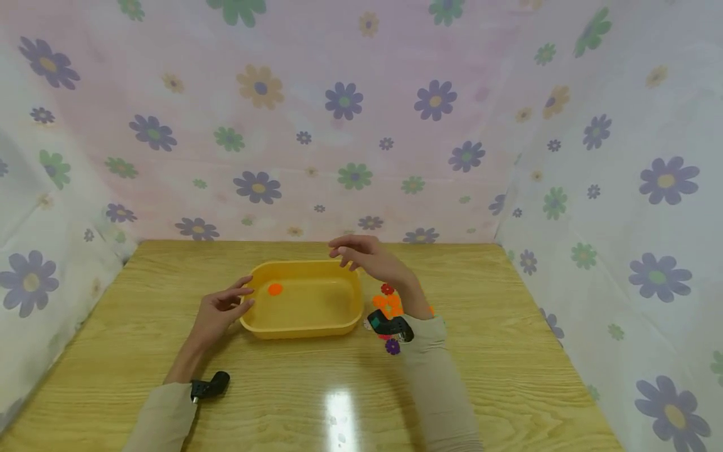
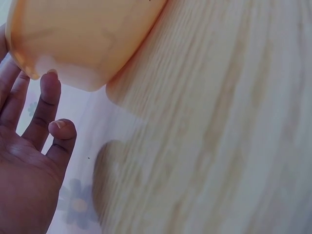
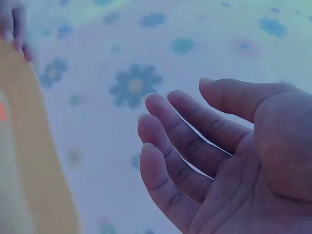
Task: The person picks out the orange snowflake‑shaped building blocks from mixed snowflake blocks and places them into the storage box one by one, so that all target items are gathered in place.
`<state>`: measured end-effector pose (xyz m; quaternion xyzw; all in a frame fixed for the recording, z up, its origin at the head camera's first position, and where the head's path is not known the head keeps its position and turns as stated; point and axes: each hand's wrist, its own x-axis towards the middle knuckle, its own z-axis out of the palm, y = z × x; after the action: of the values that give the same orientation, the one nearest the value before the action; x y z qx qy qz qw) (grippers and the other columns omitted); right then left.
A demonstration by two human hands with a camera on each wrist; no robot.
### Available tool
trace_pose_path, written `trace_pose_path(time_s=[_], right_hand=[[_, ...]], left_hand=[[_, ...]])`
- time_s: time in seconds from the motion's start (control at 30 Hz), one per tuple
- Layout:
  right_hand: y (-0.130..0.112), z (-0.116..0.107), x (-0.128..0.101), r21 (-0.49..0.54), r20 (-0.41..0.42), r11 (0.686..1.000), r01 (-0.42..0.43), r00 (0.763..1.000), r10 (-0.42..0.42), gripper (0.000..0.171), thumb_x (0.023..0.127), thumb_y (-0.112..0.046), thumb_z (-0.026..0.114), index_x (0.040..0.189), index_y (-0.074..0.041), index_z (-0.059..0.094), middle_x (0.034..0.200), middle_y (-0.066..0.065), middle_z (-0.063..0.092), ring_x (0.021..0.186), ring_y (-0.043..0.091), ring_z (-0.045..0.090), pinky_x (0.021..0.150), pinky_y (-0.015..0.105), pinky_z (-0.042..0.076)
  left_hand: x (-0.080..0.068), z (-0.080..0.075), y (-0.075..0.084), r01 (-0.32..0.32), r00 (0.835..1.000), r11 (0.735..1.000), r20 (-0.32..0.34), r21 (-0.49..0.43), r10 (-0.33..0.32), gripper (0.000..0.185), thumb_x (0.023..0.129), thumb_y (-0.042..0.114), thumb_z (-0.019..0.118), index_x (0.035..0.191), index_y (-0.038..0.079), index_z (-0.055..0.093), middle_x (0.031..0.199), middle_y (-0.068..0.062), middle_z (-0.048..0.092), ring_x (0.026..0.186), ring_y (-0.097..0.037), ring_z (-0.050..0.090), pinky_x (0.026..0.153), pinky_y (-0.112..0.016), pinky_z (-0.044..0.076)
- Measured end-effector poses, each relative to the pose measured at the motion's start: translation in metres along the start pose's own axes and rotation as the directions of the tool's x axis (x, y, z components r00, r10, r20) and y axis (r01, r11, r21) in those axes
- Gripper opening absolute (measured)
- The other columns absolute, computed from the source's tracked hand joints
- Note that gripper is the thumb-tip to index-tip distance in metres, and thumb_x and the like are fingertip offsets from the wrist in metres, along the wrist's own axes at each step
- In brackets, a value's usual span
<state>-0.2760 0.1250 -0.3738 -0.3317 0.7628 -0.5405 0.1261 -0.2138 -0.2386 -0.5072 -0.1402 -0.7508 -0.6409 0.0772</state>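
Note:
A yellow plastic tub (image 1: 305, 328) stands on the wooden table, with one flat orange piece (image 1: 275, 289) lying inside toward its left end. My left hand (image 1: 221, 306) is at the tub's left end, relaxed fingers (image 2: 50, 92) touching its rim and outer wall. Above the tub's far right corner hovers my right hand (image 1: 367, 254), fingers loosely bent and nothing in them, as the right wrist view of the palm (image 3: 229, 165) confirms. Right of the tub, partly hidden under my right forearm, lie small flower shapes: a red one (image 1: 386, 289), an orange one (image 1: 387, 304) and a purple one (image 1: 392, 346).
Flower-printed cloth (image 1: 344, 157) hangs behind the table and along both sides. The wooden table (image 1: 271, 402) extends around the tub, with a bright light reflection near its front. A black wrist camera sits on each wrist, the left one (image 1: 210, 386) low over the table.

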Motion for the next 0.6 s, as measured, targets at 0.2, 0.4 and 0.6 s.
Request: trace_pose_path(time_s=[0.2, 0.4, 0.6], right_hand=[[0.027, -0.043, -0.056, -0.037, -0.163, 0.992, -0.124, 0.98, 0.116, 0.035, 0.11, -0.02, 0.046, 0.139, -0.005, 0.059, 0.127, 0.021, 0.066, 0.101, 0.029, 0.063, 0.091, 0.052, 0.053], [0.068, -0.067, -0.114, -0.179, -0.282, 0.94, -0.29, 0.931, 0.234, 0.038, 0.11, -0.02, 0.048, 0.138, 0.004, 0.058, 0.125, 0.027, 0.065, 0.103, 0.041, 0.064, 0.089, 0.054, 0.053], [0.099, -0.077, -0.151, -0.259, -0.33, 0.888, -0.379, 0.899, 0.288, 0.038, 0.106, -0.014, 0.055, 0.134, 0.011, 0.059, 0.124, 0.028, 0.065, 0.099, 0.039, 0.067, 0.082, 0.043, 0.057]], left_hand=[[0.001, 0.001, -0.003, -0.019, 1.0, 1.0, -0.005, -0.006, 0.019, 0.029, 0.096, -0.001, 0.068, 0.118, -0.02, 0.064, 0.144, -0.002, 0.061, 0.129, 0.001, 0.056, 0.078, -0.015, 0.052], [0.001, 0.001, -0.005, -0.033, 0.999, 0.999, 0.006, -0.013, 0.033, 0.029, 0.096, -0.002, 0.067, 0.118, -0.02, 0.064, 0.145, -0.003, 0.061, 0.129, 0.001, 0.056, 0.079, -0.015, 0.053], [0.0, 0.001, -0.005, -0.036, 0.999, 0.999, 0.006, -0.029, 0.037, 0.029, 0.096, -0.003, 0.066, 0.119, -0.021, 0.064, 0.145, -0.002, 0.06, 0.129, 0.003, 0.055, 0.079, -0.015, 0.052]])
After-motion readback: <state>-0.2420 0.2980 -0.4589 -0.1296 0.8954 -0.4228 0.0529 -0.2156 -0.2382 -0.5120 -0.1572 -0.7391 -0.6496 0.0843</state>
